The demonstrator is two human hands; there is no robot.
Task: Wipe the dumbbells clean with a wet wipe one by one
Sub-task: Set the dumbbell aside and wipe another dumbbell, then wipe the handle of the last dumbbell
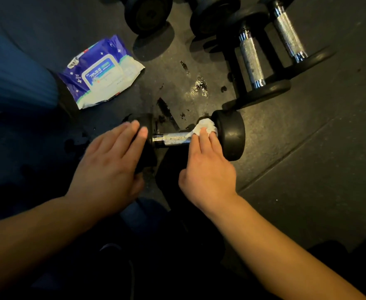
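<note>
Dumbbell (190,137) lying on dark floor (307,169), long axis running 9 to 3 o'clock. Left hand (110,161) flat, fingers straight, pressing its 9 o'clock head. Right hand (208,169) pressing wet wipe (205,126) with extended fingers against handle's 3 o'clock end. Wipes pack (100,72) at 10 o'clock, "75%" legible.

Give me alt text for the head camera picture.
A right hand presses a white wet wipe against a dumbbell lying on the floor, while the left hand rests on its other end.
</note>
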